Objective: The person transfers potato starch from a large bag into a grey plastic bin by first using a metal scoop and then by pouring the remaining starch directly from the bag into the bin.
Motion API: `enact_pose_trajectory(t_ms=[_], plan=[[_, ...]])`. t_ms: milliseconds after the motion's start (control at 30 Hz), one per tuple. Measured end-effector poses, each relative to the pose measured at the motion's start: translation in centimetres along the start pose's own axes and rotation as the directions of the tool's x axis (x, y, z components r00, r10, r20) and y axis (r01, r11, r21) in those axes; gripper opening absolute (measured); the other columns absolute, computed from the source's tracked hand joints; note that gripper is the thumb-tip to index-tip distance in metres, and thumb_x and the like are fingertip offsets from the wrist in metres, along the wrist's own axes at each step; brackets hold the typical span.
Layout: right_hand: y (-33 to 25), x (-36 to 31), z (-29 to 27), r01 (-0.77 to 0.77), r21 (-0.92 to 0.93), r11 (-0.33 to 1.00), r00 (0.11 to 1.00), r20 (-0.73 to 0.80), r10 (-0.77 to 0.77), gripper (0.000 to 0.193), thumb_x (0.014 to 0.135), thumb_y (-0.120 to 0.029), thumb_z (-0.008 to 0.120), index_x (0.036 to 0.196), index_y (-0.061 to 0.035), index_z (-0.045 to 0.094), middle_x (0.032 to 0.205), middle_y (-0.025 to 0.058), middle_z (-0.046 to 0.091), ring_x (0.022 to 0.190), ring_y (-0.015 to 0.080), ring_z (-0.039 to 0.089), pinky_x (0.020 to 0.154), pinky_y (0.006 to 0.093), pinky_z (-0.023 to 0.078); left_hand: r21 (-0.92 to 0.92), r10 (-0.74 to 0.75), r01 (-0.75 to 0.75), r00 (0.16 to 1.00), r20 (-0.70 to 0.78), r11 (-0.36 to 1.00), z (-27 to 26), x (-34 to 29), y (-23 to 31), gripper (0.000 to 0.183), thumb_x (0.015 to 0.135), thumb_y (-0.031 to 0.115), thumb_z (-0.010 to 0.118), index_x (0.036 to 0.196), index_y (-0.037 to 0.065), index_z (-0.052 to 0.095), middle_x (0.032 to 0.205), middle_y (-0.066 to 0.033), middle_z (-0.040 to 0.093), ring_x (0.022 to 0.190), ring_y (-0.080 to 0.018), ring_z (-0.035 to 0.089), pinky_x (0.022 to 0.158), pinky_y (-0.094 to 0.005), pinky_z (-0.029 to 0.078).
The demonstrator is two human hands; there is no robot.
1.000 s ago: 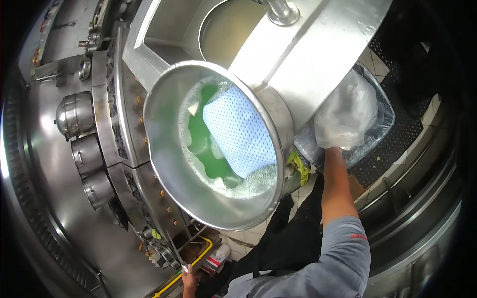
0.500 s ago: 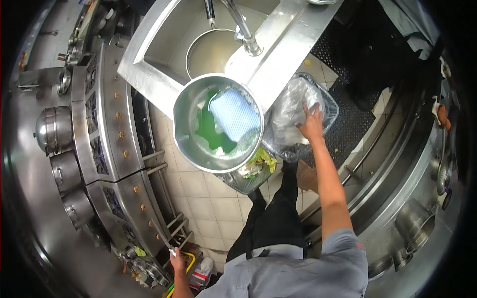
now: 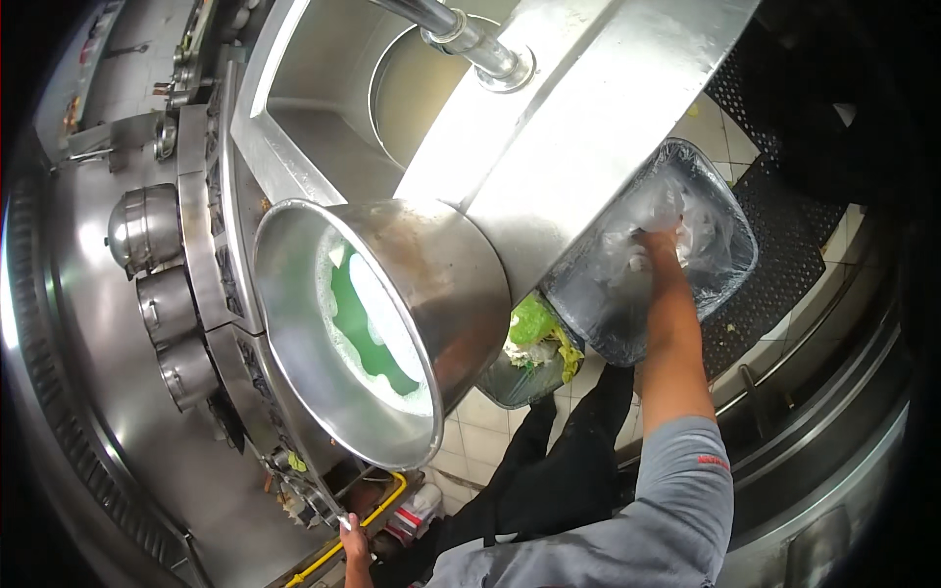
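Note:
My right hand (image 3: 662, 238) reaches down into a bin (image 3: 737, 257) lined with clear plastic film. Its fingers sink among crumpled clear plastic (image 3: 655, 208) and are mostly hidden, so I cannot see whether they grip it. Low at the left, my left hand (image 3: 355, 542) is closed around something small and pale whose kind I cannot make out, close to the stove's end. Between my arms stands a large steel pot (image 3: 456, 294) at the counter's corner. It contains green soapy water (image 3: 358, 318) and a pale cloth (image 3: 377, 299).
A sink (image 3: 319, 162) with a tap (image 3: 480, 49) holds a round pan of cloudy water (image 3: 417, 88). A second bin (image 3: 510, 384) holds leafy scraps. Stove (image 3: 240, 363) and steel pots (image 3: 162, 304) line the left. A perforated black mat (image 3: 784, 284) covers floor at right.
My view has shifted and tilted, so the pot looks larger and more side-on. My right hand, spread on top of the plastic before, has gone deeper into the bin. My left hand stays low at left.

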State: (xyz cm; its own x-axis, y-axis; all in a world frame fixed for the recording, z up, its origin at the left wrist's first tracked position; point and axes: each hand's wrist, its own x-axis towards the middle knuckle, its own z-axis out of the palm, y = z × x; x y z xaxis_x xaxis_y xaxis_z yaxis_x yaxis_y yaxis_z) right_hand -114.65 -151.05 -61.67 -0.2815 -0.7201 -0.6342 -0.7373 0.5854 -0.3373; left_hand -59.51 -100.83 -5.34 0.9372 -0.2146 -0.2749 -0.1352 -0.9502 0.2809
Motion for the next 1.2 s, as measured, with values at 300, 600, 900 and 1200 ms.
enact_pose_trajectory(t_ms=[300, 600, 900, 1200], plan=[[1.8, -20.7, -8.2, 0.503, 0.232, 0.833, 0.805, -0.478, -0.353, 0.055, 0.087, -0.009, 0.062, 0.142, -0.0106, 0.054, 0.138, 0.0300, 0.053, 0.129, 0.0454, 0.051, 0.111, 0.0464, 0.040, -0.034, 0.023, -0.014, 0.962, 0.270, 0.999, -3.1, 8.8, -6.6, 0.032, 0.094, 0.040, 0.070, 0.099, 0.011, 0.058, 0.069, 0.0041, 0.050, 0.056, -0.0094, 0.046, 0.050, -0.0295, 0.040], [5.5, -48.1, -10.9, 0.184, 0.447, 0.876, 0.789, -0.599, 0.140, 0.036, 0.088, -0.007, 0.058, 0.122, 0.0031, 0.065, 0.098, 0.0162, 0.073, 0.075, 0.0203, 0.070, 0.070, 0.0349, 0.057, -0.233, 0.132, -0.063, 0.946, 0.297, 0.971, -2.1, 23.7, -4.9, 0.036, 0.089, 0.033, 0.072, 0.101, 0.001, 0.062, 0.080, -0.0073, 0.063, 0.068, -0.0181, 0.059, 0.066, -0.0376, 0.051], [-10.6, -63.3, -8.8, 0.223, 0.328, 0.918, 0.847, -0.531, -0.016, 0.036, 0.084, -0.009, 0.063, 0.118, 0.0023, 0.066, 0.080, 0.0174, 0.072, 0.078, 0.0248, 0.074, 0.071, 0.0369, 0.056, -0.323, 0.734, -0.661, 0.579, 0.354, 0.677, -5.4, 34.9, 11.7, 0.044, 0.085, 0.035, 0.075, 0.107, -0.002, 0.065, 0.091, -0.0172, 0.070, 0.085, -0.0292, 0.066, 0.078, -0.0417, 0.050], [-26.4, -72.1, -7.4, 0.328, 0.364, 0.872, 0.839, -0.537, -0.091, 0.030, 0.085, -0.013, 0.066, 0.111, -0.0007, 0.071, 0.090, 0.0219, 0.073, 0.087, 0.0335, 0.072, 0.084, 0.0426, 0.054, -0.453, 0.863, -0.767, 0.253, 0.436, 0.454, -8.3, 29.9, 32.0, 0.043, 0.085, 0.035, 0.075, 0.108, 0.001, 0.064, 0.095, -0.0179, 0.071, 0.085, -0.0255, 0.064, 0.080, -0.0399, 0.050]])
